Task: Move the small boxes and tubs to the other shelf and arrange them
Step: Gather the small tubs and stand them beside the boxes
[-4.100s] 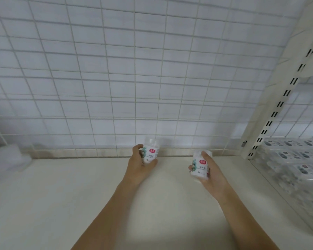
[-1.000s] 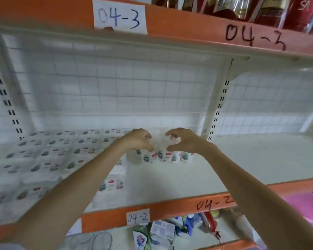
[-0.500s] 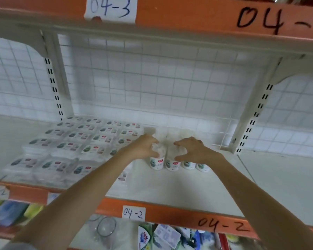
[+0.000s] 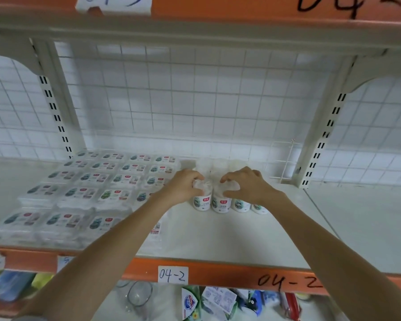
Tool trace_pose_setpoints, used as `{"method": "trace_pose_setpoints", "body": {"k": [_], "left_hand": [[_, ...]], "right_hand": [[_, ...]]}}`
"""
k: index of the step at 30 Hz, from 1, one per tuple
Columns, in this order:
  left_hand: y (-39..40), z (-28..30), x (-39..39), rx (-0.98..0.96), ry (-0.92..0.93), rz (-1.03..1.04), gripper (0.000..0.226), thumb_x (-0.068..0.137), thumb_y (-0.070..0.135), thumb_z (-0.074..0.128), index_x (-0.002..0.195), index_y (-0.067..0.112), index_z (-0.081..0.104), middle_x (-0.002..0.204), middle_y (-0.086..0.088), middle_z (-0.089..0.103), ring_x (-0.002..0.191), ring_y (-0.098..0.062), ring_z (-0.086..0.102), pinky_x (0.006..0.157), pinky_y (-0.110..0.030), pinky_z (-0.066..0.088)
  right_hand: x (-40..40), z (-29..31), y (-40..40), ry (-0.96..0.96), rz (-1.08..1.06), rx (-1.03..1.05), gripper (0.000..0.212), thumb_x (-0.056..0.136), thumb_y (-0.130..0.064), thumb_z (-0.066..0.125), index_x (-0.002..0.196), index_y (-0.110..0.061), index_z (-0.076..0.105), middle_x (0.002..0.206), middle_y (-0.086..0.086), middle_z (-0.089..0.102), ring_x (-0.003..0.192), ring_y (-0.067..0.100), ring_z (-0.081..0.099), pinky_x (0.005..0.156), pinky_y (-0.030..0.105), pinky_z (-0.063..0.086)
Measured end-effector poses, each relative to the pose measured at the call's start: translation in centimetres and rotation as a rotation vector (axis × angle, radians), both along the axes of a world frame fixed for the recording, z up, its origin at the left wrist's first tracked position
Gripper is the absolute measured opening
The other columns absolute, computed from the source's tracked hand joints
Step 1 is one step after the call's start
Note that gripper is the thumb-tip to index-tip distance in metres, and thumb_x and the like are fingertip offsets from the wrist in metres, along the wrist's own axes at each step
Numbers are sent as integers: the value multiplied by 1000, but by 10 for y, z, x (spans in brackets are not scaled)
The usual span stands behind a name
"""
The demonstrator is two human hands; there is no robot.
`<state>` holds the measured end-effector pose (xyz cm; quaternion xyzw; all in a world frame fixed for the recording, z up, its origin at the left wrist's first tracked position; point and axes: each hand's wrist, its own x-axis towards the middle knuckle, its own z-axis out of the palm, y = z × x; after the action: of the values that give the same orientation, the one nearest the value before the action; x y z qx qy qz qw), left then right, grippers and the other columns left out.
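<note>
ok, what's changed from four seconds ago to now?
Then each hand held a tub over a bare shelf. Now both hands are at the stocked shelf labelled 04-2: the left hand grips the top of one tub, the right hand the tub beside it. Over the last second the hands stayed on the tubs; the flat boxes look unmoved.
</note>
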<state>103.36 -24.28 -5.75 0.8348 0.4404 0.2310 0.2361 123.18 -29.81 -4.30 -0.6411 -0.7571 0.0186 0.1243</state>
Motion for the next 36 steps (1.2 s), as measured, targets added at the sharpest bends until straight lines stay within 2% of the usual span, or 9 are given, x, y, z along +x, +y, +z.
{"method": "trace_pose_setpoints", "body": {"k": [4,9,16,24,28,32,36], "left_hand": [[3,-4,0,8,-19,5,43,80,16,69,120,10,58,120,-6,55,112,-19,54,96,-30,44],[5,-6,1,27,-8,7,43,81,16,67,122,12,56,123,-6,52,112,-18,52,88,-20,38],[7,-4,0,42,41,-15,44,81,16,67,123,11,56,119,-8,52,110,-19,52,88,-21,38],[8,-3,-1,-11,39,-43,52,77,24,72,125,15,53,126,-5,46,115,-18,48,93,-26,40],[14,2,-5,-14,-23,35,64,71,32,77,127,17,48,129,-4,41,115,-16,46,95,-27,39],[21,10,-6,-177,-76,75,78,74,42,73,139,16,37,142,-3,40,128,-19,40,103,-33,36],[22,6,3,-291,-57,76,67,87,46,55,141,14,33,145,-5,38,131,-20,38,97,-27,34]], "right_hand": [[-3,-1,1,-37,-21,14,37,85,-43,57,119,-30,55,105,1,63,110,21,44,96,39,28],[-4,-4,1,-34,-45,17,37,86,-41,56,122,-29,53,112,-1,62,113,21,44,96,39,31],[-6,-6,-4,5,-63,34,36,86,-38,58,121,-27,55,116,-3,61,112,20,46,98,38,31],[-4,-9,-3,26,-63,47,38,84,-44,60,119,-28,55,111,-2,62,113,20,46,97,37,32],[-2,-10,-5,98,-62,32,46,83,-44,61,125,-29,50,126,-5,54,123,18,37,101,37,26],[3,-8,-7,146,-90,28,52,80,-45,64,127,-31,47,129,-7,51,124,18,36,102,36,25],[15,-4,-10,172,-119,6,60,76,-47,67,130,-34,44,133,-8,47,126,19,33,105,40,25]]}}
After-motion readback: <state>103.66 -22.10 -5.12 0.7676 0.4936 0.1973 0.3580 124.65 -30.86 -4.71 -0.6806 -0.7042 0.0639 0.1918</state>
